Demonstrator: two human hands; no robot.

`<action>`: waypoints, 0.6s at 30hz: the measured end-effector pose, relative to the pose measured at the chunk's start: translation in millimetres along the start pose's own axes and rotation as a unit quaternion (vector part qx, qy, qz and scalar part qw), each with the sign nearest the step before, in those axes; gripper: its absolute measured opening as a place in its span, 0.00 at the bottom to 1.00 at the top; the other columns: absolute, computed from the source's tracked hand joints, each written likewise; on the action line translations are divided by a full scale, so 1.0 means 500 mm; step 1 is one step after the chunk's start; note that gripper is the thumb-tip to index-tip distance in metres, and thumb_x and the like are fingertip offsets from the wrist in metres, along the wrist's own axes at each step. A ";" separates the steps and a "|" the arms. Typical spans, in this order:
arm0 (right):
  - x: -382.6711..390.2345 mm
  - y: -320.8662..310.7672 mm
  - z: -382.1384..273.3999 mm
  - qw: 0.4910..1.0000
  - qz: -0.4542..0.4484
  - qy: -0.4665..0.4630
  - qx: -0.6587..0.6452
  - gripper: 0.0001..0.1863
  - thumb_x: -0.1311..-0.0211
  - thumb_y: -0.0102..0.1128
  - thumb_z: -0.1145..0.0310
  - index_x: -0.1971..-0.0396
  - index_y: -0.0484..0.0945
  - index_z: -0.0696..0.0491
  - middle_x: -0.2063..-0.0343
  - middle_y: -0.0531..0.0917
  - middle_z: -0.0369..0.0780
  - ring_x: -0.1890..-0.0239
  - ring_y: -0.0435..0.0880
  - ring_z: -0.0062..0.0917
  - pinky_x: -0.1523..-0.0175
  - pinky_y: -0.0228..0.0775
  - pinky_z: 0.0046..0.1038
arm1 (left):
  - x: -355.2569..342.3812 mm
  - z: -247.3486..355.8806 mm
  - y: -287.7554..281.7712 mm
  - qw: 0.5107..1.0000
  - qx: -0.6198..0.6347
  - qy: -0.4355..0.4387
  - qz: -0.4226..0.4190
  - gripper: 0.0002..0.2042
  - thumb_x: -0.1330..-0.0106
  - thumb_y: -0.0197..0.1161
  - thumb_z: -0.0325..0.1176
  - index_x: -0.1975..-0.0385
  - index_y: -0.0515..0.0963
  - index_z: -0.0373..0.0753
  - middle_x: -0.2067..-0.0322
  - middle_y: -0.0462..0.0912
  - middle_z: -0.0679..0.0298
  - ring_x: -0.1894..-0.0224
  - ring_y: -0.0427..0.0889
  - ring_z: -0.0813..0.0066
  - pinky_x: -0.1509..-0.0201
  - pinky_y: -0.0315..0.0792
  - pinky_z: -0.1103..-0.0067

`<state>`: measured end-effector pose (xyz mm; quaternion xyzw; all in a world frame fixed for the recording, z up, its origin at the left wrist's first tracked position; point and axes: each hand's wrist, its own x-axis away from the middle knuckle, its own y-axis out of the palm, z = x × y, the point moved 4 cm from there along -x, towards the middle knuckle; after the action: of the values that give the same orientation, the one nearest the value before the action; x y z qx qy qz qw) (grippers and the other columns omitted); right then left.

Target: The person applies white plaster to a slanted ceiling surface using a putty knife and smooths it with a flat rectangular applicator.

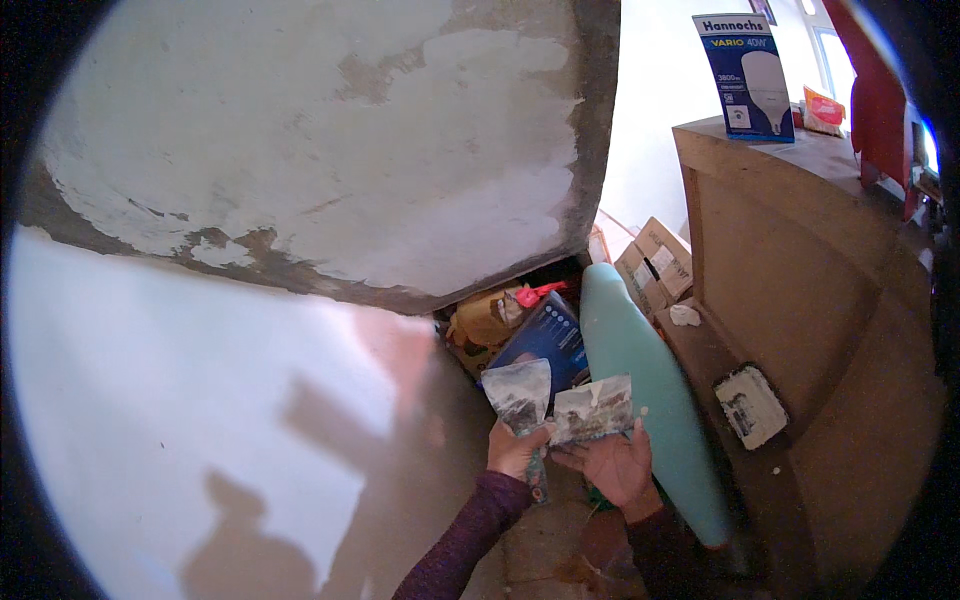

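Note:
My left hand (515, 450) holds up a small clear plastic bag (520, 393) with dark bits inside, pinched at its lower edge. My right hand (615, 465), palm up, holds a second small clear bag (594, 410) of similar grey and white bits. The two bags are side by side and nearly touching. Both forearms in dark purple sleeves come in from the lower edge.
A worn concrete slab (330, 150) overhangs a pale floor (180, 400). Behind the bags stand a dark blue box (548, 340), a yellow bag (483, 320), a leaning teal board (640, 390) and cardboard boxes (655, 265). A brown wooden counter (800, 300) with a blue bulb box (745, 75) fills the right.

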<state>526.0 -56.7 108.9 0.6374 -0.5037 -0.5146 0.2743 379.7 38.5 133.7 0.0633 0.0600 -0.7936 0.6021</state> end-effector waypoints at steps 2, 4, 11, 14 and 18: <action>-0.006 0.003 0.000 1.000 -0.003 -0.010 0.000 0.47 0.40 0.48 0.33 0.30 0.54 0.52 0.34 0.64 0.49 0.34 0.64 0.46 0.32 0.55 0.56 | -0.006 -0.002 -0.008 0.999 -0.039 0.017 0.013 0.22 0.46 0.73 0.28 0.52 0.74 0.33 0.60 0.82 0.65 0.67 0.81 0.73 0.60 0.76 0.74; -0.014 -0.006 0.004 1.000 -0.006 -0.018 -0.004 0.47 0.40 0.49 0.33 0.30 0.53 0.51 0.34 0.64 0.48 0.34 0.64 0.46 0.33 0.55 0.56 | -0.001 0.016 -0.003 0.997 -0.066 0.019 0.016 0.24 0.45 0.72 0.29 0.49 0.72 0.32 0.57 0.81 0.63 0.62 0.80 0.71 0.55 0.74 0.74; -0.102 0.037 -0.042 0.995 -0.057 -0.069 0.042 0.43 0.38 0.54 0.42 0.31 0.53 0.52 0.33 0.62 0.47 0.33 0.63 0.44 0.32 0.57 0.52 | 0.060 0.064 -0.027 0.989 -0.089 0.050 0.108 0.26 0.41 0.70 0.32 0.45 0.67 0.34 0.52 0.77 0.61 0.55 0.77 0.70 0.49 0.71 0.74; -0.183 0.065 -0.083 0.945 -0.019 -0.207 0.251 0.42 0.39 0.59 0.52 0.30 0.52 0.53 0.33 0.62 0.48 0.32 0.62 0.44 0.31 0.58 0.48 | 0.128 -0.035 -0.115 0.988 -0.023 -0.038 0.148 0.26 0.40 0.71 0.34 0.45 0.67 0.37 0.54 0.77 0.63 0.58 0.77 0.74 0.54 0.72 0.76; -0.321 0.173 -0.122 0.796 -0.014 -0.396 0.457 0.50 0.50 0.71 0.64 0.29 0.51 0.53 0.33 0.60 0.52 0.31 0.59 0.46 0.31 0.58 0.43 | 0.294 -0.213 -0.280 0.940 -0.290 -0.092 0.157 0.23 0.37 0.64 0.43 0.47 0.71 0.37 0.61 0.79 0.63 0.62 0.78 0.70 0.60 0.75 0.71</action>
<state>557.9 52.0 264.6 0.4361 -0.7361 -0.4358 -0.2794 208.8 -45.2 6.0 -0.1786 0.2208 -0.6394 0.7145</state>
